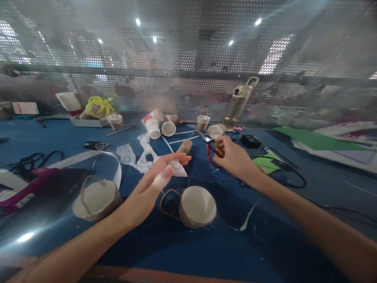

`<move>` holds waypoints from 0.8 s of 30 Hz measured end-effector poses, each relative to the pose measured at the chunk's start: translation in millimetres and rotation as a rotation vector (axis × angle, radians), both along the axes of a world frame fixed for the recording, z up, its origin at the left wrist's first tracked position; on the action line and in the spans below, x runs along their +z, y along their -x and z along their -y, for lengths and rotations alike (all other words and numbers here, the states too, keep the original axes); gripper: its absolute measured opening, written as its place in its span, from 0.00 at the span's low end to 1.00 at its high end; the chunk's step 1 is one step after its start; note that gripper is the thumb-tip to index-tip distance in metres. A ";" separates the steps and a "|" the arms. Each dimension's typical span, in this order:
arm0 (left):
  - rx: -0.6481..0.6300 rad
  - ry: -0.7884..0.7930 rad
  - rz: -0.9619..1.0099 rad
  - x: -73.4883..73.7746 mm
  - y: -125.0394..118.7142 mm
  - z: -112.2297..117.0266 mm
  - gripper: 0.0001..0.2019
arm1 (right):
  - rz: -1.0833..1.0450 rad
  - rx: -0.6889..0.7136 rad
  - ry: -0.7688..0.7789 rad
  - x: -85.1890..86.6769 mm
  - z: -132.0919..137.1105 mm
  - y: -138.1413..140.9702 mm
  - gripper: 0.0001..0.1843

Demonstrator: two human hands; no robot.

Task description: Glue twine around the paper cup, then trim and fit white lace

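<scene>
My left hand [153, 182] has its fingers stretched toward the middle, with a whitish wrap round the thumb. Between thumb and fingers a piece of white lace [178, 168] is lightly held, its tip poking out below the fingers. More white lace trim [144, 157] lies crumpled just behind. My right hand [235, 157] grips scissors [209, 153] with red handles, blades pointing away toward the back. In front of the hands a twine-wrapped cup [198, 208] is tipped toward me, its twine handle to the left. Another such cup with a handle [96, 199] stands left of my left forearm.
Several paper cups [153, 127] lie at the back, near a brown roll [185, 146] and a clear bottle [238, 104]. Yellow ribbon [98, 107] sits in a box at back left. A purple device [29, 190], cables and green sheets [318, 139] occupy the sides of the blue table [141, 247].
</scene>
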State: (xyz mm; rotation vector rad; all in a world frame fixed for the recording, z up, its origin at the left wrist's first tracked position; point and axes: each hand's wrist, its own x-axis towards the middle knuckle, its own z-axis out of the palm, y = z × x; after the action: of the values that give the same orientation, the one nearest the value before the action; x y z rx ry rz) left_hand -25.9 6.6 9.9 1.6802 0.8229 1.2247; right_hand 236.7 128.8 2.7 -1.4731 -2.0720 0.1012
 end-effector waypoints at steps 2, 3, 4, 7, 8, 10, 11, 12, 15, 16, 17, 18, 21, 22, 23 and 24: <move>-0.023 0.013 0.052 -3.4 -0.3 -3.1 0.22 | -0.102 0.000 -0.035 10.9 11.7 0.8 0.17; -0.034 0.019 0.067 -4.8 -0.4 -4.2 0.22 | -0.156 0.021 -0.031 16.0 20.0 2.7 0.14; -0.048 0.027 0.083 -5.9 -0.4 -5.0 0.22 | -0.205 0.056 -0.011 20.5 29.7 5.7 0.12; -0.105 0.068 0.129 -7.8 -1.1 -4.3 0.24 | -0.625 0.242 0.292 28.8 62.3 20.1 0.13; -0.131 0.085 0.144 -8.1 -1.6 -3.4 0.26 | -0.785 0.283 0.347 29.9 72.1 25.6 0.16; -0.178 0.116 0.163 -8.9 -2.6 -1.8 0.28 | -0.964 0.310 0.416 30.4 86.8 35.5 0.19; -0.196 0.120 0.162 -9.4 -3.0 -1.6 0.29 | -1.005 0.312 0.451 30.2 91.4 39.6 0.20; -0.210 0.113 0.156 -10.0 -3.4 -1.9 0.31 | -1.026 0.311 0.480 29.9 94.2 43.0 0.21; -0.239 0.056 0.126 -11.8 -3.8 -4.2 0.35 | -1.069 0.341 0.545 28.7 96.1 50.2 0.21; -0.245 0.037 0.114 -11.8 -3.6 -4.4 0.36 | -1.088 0.364 0.560 28.2 96.0 51.9 0.22; -0.249 0.018 0.100 -11.2 -3.2 -3.9 0.37 | -1.103 0.393 0.581 27.7 96.0 53.3 0.23; -0.250 0.002 0.082 -9.8 -2.6 -2.6 0.38 | -1.110 0.421 0.605 27.2 96.2 54.5 0.24; -0.267 -0.018 0.016 -2.0 -0.2 5.1 0.38 | -1.098 0.466 0.636 25.6 97.3 55.9 0.25; -0.278 -0.019 -0.009 0.9 0.5 7.7 0.37 | -1.099 0.466 0.627 25.0 97.5 55.7 0.25; -0.281 -0.023 -0.035 3.4 1.1 9.8 0.36 | -1.104 0.464 0.610 24.4 97.5 55.2 0.24; -0.276 -0.028 -0.062 5.2 1.6 11.2 0.35 | -1.114 0.463 0.585 23.7 97.3 54.3 0.23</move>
State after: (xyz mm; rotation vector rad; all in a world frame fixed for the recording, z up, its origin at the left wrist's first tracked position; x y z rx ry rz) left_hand -27.5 -4.6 15.1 1.7943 0.5882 1.0026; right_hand 182.3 31.6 26.5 -0.7990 -1.3855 1.4425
